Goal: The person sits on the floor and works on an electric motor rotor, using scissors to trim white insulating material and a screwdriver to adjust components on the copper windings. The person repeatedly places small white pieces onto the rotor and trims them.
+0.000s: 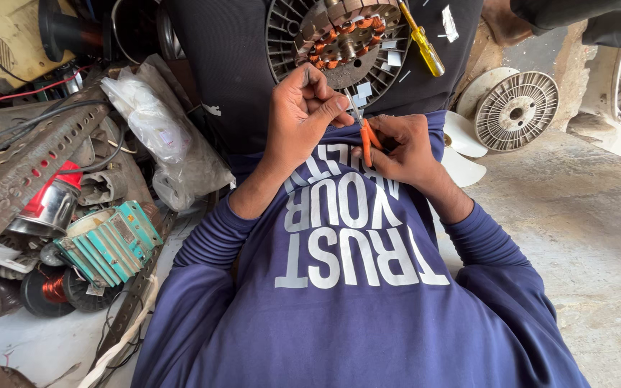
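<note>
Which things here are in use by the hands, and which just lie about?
In use: left hand, right hand, orange-handled tool, round motor stator.
Lying about: yellow screwdriver, teal metal part, plastic bag, wire spool.

two hands show, the left hand [300,115] and the right hand [404,151]. one pair of orange-handled scissors [366,140]. one wound stator [343,36] on the dark cloth. one yellow-handled screwdriver [422,44]. one pale finned rotor disc [515,111] on the floor. one teal finned part [109,241]. one clear plastic bag [145,118]. one perforated metal angle bar [23,169].
</note>
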